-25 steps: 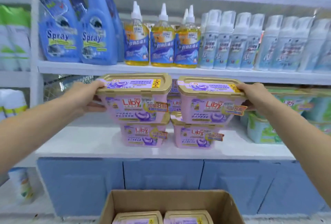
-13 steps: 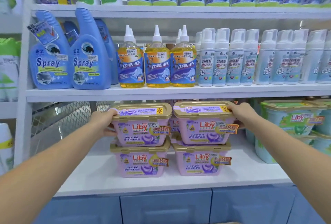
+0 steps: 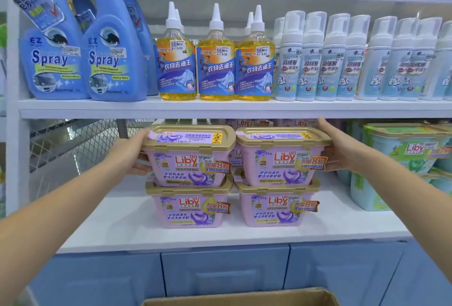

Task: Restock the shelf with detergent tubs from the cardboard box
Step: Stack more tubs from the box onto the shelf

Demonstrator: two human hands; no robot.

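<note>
Two pink Liby detergent tubs with gold lids sit side by side on top of two matching lower tubs (image 3: 189,204) on the white shelf (image 3: 127,227). My left hand (image 3: 133,153) grips the left side of the upper left tub (image 3: 188,156). The right side of the upper right tub (image 3: 281,156) is held by my right hand (image 3: 340,149). More pink tubs stand behind them, mostly hidden. Only the top edge of the cardboard box (image 3: 241,297) shows at the bottom.
The shelf board above (image 3: 220,110) hangs just over the upper lids and carries blue spray bottles (image 3: 110,44), yellow bottles and white foam bottles. Green Liby tubs (image 3: 403,159) stand to the right. Wire mesh (image 3: 73,144) backs the shelf's left part.
Both hands have pushed the two upper tubs further in, and they now rest on the lower pair. The view has tilted slightly down, bringing the box's edge back in.
</note>
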